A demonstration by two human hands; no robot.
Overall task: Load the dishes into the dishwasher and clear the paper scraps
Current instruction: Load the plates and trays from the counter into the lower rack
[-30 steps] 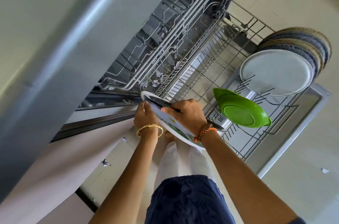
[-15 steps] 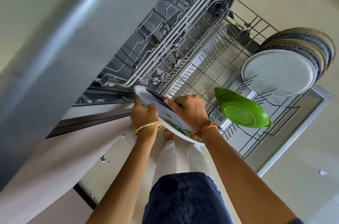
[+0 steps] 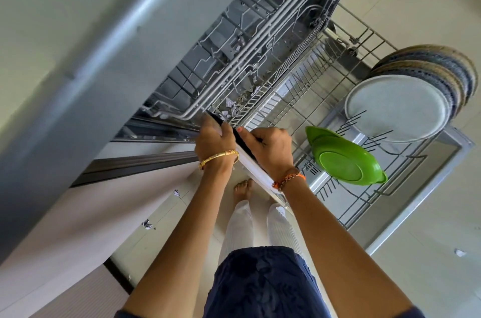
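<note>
- My left hand (image 3: 214,139) grips the upper edge of the white plate (image 3: 253,166), fingers curled over its rim; my right hand (image 3: 270,150) clamps the same plate together with a dark utensil (image 3: 243,139) that looks like a knife, pressed against its face.
- The plate is tilted steeply, almost edge-on, just above the near corner of the lower rack (image 3: 299,99).
- Paper scraps (image 3: 230,107) lie in the rack just beyond the plate's top edge; more sit on the floor (image 3: 147,224).
- To do this well, I judge I should keep the plate steep and scrape slowly.
- The green bowl (image 3: 343,159) and the stacked plates (image 3: 398,107) are already racked, so I keep my right elbow away from them.
</note>
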